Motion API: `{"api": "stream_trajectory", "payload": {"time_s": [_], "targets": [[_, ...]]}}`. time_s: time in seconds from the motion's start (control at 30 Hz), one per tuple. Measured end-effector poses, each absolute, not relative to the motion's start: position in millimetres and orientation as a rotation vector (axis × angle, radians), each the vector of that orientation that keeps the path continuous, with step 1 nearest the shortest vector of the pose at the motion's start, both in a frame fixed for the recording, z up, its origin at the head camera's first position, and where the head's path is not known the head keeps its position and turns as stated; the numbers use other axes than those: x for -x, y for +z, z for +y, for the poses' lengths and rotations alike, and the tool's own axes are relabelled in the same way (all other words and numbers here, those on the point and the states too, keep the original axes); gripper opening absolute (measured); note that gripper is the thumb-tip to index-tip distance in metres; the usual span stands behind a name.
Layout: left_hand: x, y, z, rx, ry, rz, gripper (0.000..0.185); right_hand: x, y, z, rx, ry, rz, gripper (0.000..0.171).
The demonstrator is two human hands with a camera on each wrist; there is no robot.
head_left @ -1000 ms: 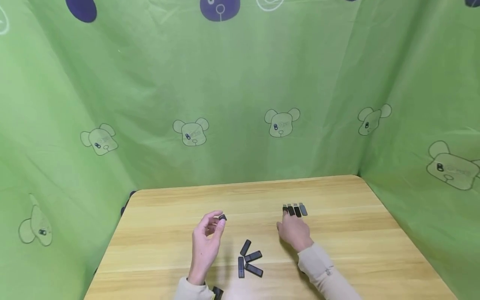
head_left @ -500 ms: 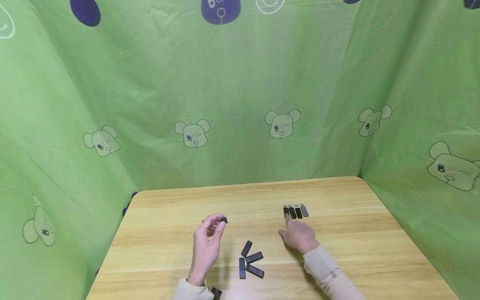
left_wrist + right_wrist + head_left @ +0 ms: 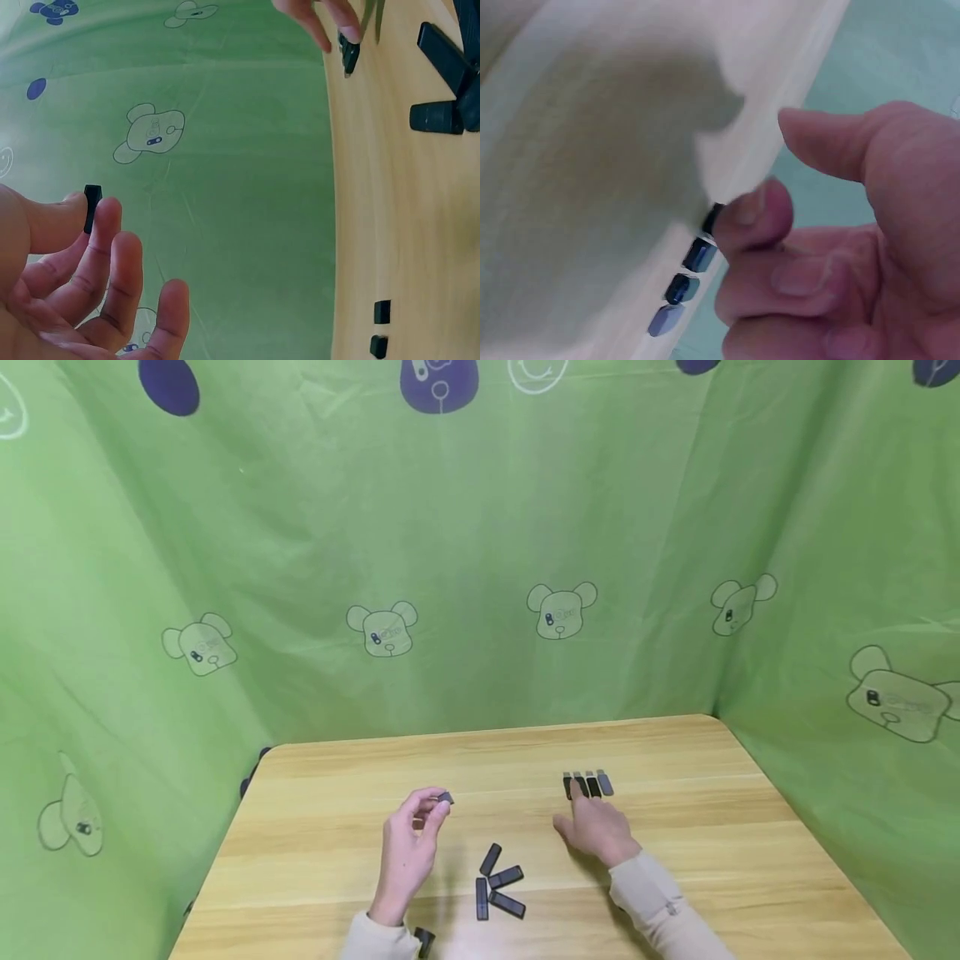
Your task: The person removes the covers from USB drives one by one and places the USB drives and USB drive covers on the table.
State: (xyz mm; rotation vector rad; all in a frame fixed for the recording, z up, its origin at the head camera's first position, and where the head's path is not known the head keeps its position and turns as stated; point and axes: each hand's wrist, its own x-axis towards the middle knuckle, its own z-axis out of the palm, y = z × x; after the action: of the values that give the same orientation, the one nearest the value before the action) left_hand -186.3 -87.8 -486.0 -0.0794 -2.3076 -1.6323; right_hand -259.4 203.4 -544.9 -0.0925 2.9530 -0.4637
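Observation:
Raised over the table's middle left, my left hand (image 3: 408,852) pinches a small black USB stick cap (image 3: 92,208) between thumb and index finger. My right hand (image 3: 600,831) reaches to a row of USB sticks at the back right, its index fingertip on the left end of the row. Thumb and index stand apart in the right wrist view. The row holds a black USB stick (image 3: 567,788) at the left, a partly covered one beside it, another black USB stick (image 3: 594,787), and a grey USB stick (image 3: 605,784) at the right, metal plugs pointing away.
Several capped black sticks lie loosely grouped between the hands on the wooden table (image 3: 337,777), among them an upright-lying stick (image 3: 482,899) and a slanted stick (image 3: 507,904). Two small black pieces, one a cap-like block (image 3: 382,311), show in the left wrist view. Green curtain (image 3: 480,677) surrounds the table.
My right index finger has shifted slightly right, from the leftmost stick toward the second one. The left hand keeps its pinch on the cap and turns it slightly.

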Motion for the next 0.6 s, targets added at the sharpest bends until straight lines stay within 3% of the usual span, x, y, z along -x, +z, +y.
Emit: {"api": "stream_trajectory", "payload": {"time_s": [0.6], "targets": [[226,-484,-99,0.280,-1.268,-2.319,0.011,234,-509,186,0.192,-0.761,3.001,0.080]]}}
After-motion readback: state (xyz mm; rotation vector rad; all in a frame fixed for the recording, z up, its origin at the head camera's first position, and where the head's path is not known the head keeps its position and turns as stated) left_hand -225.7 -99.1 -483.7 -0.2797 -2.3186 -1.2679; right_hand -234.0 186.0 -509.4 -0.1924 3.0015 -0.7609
